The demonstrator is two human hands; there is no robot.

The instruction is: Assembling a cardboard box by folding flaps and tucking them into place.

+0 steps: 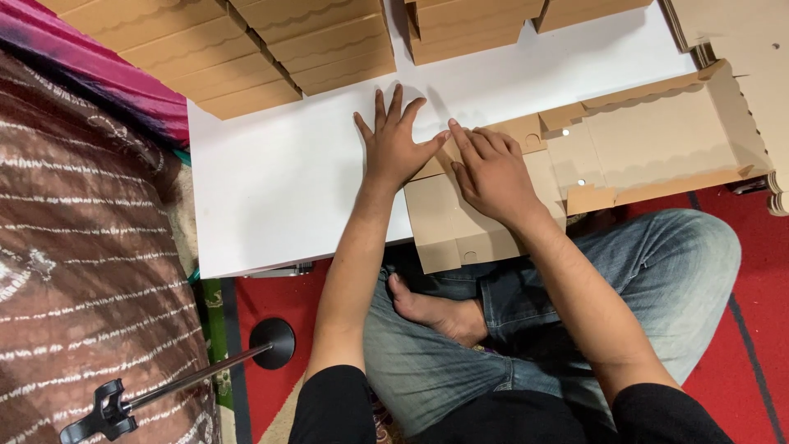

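A: From the head camera, how did the hands sit?

B: The left hand (393,140) lay flat with its fingers spread, the palm on the white board (279,189) and the thumb reaching onto the edge of the flat cardboard box blank (460,222). The right hand (491,173) pressed palm-down on the same blank, its fingers close together and pointing toward the left thumb. Neither hand pinched anything.

A: And the blank itself?

B: It lay across the board's near edge, partly overhanging the person's crossed legs in jeans (657,271). Its right portion, with scalloped side flaps (657,86), stretched well out toward a pile of cut sheets (740,33).

A: What could have gone wrong?

B: The overhanging panel had no support, so heavy pressure there would likely have bent it off the crease line. With the left hand mostly on the smooth board, the blank might also have slid sideways and creased crooked. The stacks of finished boxes (246,49) stood near the fingertips and could have been nudged.

A: Any other view?

B: None.
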